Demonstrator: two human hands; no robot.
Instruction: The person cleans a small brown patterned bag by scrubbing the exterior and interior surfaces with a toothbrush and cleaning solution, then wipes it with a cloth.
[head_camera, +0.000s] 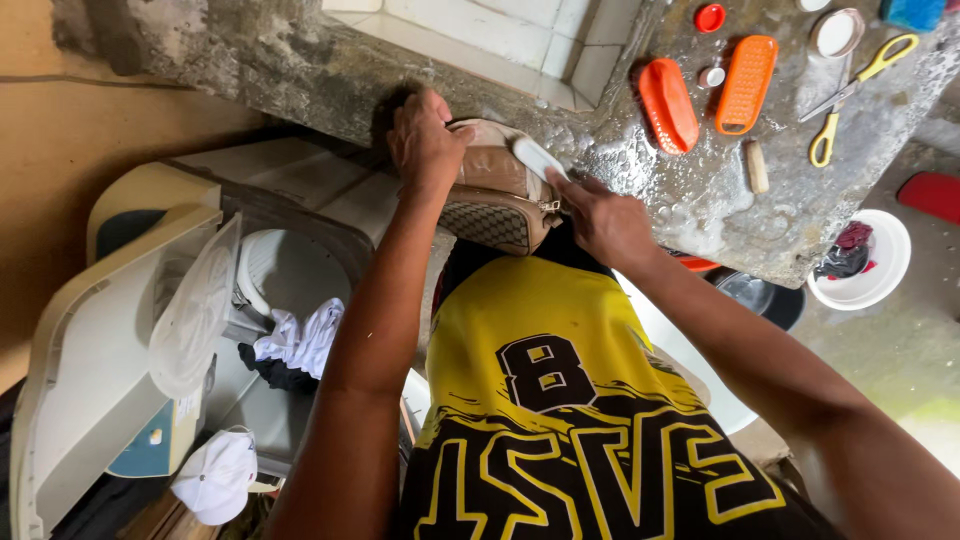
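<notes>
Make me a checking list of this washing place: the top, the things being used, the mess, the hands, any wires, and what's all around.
Surface: wet, rough grey concrete counter, tiled basin behind it.
Job's things: tan bag at the counter edge; white brush against it.
Clutter: two orange soap-dish halves, yellow-handled scissors, red cap, small round tub.
Hands: left hand presses on the bag; right hand has its fingers around the brush.
Cables: nothing seen.
Surroundings: open washing machine with clothes inside, white cap below it, white bowl on the floor.
</notes>
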